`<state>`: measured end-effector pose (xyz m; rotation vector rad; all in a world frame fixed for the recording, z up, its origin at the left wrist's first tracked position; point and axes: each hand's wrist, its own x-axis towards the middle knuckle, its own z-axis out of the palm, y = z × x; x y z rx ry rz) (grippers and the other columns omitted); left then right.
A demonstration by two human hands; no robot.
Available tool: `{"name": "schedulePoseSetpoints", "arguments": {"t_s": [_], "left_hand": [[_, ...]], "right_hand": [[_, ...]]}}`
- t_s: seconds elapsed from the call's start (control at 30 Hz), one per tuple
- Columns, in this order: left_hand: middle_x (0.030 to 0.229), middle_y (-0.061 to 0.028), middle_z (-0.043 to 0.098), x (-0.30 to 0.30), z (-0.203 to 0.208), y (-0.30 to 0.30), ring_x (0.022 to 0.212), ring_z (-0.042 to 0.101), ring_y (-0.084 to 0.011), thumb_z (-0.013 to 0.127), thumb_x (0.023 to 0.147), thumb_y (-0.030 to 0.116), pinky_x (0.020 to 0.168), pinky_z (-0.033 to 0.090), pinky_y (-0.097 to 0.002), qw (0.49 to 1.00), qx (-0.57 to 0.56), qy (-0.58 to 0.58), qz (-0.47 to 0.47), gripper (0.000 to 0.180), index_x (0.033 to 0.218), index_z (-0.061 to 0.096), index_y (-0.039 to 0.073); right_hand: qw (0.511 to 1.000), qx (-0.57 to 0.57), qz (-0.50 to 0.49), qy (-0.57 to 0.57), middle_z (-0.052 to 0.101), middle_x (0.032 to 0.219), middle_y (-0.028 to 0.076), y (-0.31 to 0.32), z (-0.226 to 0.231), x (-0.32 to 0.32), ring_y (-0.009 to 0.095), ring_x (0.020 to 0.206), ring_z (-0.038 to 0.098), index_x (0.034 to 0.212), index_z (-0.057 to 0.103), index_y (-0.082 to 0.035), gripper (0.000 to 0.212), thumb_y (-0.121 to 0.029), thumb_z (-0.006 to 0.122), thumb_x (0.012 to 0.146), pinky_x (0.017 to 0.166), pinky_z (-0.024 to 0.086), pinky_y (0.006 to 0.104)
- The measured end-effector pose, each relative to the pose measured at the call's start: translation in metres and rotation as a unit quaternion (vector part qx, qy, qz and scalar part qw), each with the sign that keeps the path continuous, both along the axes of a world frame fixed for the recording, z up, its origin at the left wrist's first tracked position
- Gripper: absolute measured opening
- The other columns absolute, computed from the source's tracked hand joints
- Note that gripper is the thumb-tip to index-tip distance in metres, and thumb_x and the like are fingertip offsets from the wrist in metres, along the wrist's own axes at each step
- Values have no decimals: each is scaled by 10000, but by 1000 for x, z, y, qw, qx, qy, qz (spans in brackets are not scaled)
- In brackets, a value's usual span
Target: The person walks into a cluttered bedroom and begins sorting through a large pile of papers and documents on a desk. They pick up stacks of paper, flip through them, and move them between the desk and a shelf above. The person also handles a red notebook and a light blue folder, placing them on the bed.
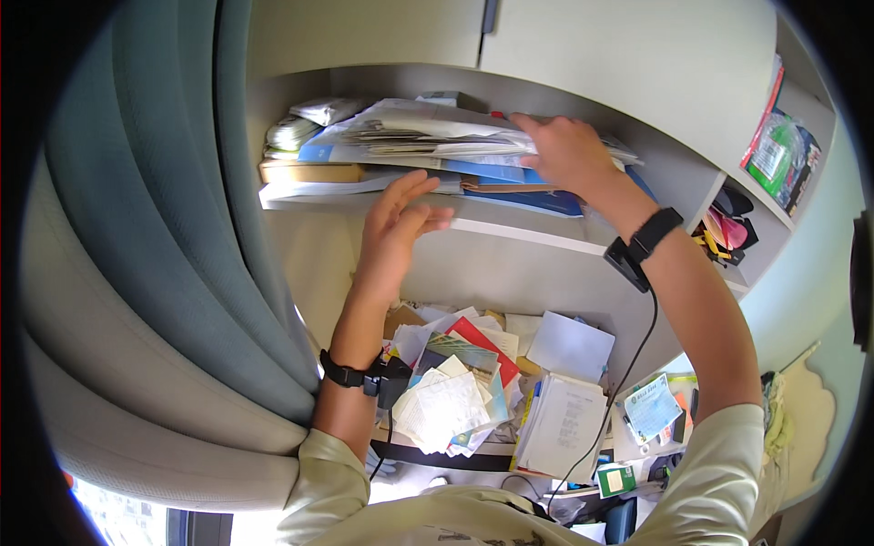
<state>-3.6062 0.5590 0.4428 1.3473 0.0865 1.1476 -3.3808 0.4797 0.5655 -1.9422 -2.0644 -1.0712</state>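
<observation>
Bright lower left, glare-whitened papers [444, 409], bowed edges

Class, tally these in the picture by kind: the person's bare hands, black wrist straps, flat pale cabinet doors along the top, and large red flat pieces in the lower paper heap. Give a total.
Bare hands: 2 (left hand, right hand)
Black wrist straps: 2 (left strap, right strap)
Flat pale cabinet doors: 2 (left door, right door)
Large red flat piece: 1
Total: 7

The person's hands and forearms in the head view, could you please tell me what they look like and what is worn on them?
The left hand and right hand are bare, without gloves. Each forearm wears a black strap carrying a small black boxy device, with a thin dark cable running from it. The short sleeves are pale greenish beige.
</observation>
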Motion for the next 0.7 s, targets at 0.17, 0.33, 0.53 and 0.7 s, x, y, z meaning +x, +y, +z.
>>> {"name": "schedulePoseSetpoints", "arguments": {"t_s": [0.17,0.33,0.53,0.7], "left_hand": [[1447,-239,337,27,16,9,1302,409,-352,431,860,6,1084,344,-399,990,-67,-77,-98,532,1374,336,-94],[1469,-222,303,39,23,8,1325,376,-321,412,836,-29,1127,287,-402,998,-24,-38,-45,564,1385,304,-100],[1306,-174,485,60,21,8,1180,492,-270,446,877,-4,1070,368,-417,995,-68,-48,-45,388,1261,455,-64],[1198,-94,567,74,-20,49,1091,538,-300,516,935,136,1014,416,-449,989,-97,-99,-50,232,1145,568,53]], "right_hand": [[998,-55,14,-35,653,741,172,1,14,0,355,755,652,1102,613,-36,334,-101,666,779,715,518,434],[994,-43,3,-101,643,698,168,-22,22,-14,335,654,635,1082,621,-35,398,-15,621,684,609,515,402],[981,72,127,-131,616,625,149,-69,20,1,320,573,622,1027,613,-29,360,-53,629,667,509,499,382],[948,138,204,-202,585,613,72,-106,10,0,197,530,610,1011,615,-17,361,-124,623,667,455,487,317]]}}
